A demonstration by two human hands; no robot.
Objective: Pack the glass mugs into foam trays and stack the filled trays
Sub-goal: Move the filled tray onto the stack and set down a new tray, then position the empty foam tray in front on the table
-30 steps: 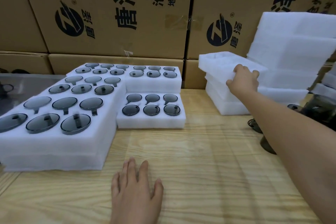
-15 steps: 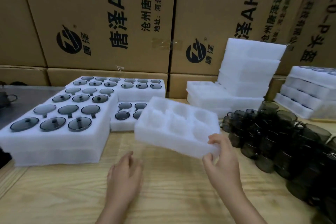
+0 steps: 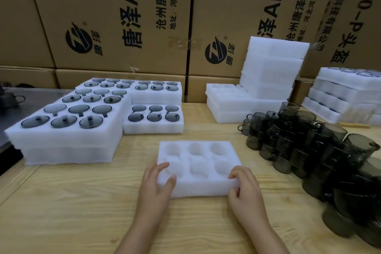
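both my hands are on the empty foam tray point(image 3: 198, 163), which lies flat on the worktop point(image 3: 82, 202) right in front of me: left hand point(image 3: 157, 181) gripping the near left corner with fingers curled over the rim, right hand point(image 3: 244, 186) pinching the near right corner. all six pockets look empty, so i judge this is the squaring-up step before any loading. best thing here is to press it down flat and keep its long side facing me, leaving a gap to the smoky glass mugs point(image 3: 309, 150) crowded just to my right, so i don't nudge that pile when i reach across. i'd take mugs from the edge of the cluster, one at a time, since they stand touching each other and some are stacked. the worktop is pale wood, bare around the tray. filled trays point(image 3: 68, 130) of lids and dark glass sit stacked to the left, a pile of spare foam point(image 3: 266, 80) is at the back, more filled trays point(image 3: 346, 97) far right. printed cardboard cartons point(image 3: 127, 16) wall off the whole background.
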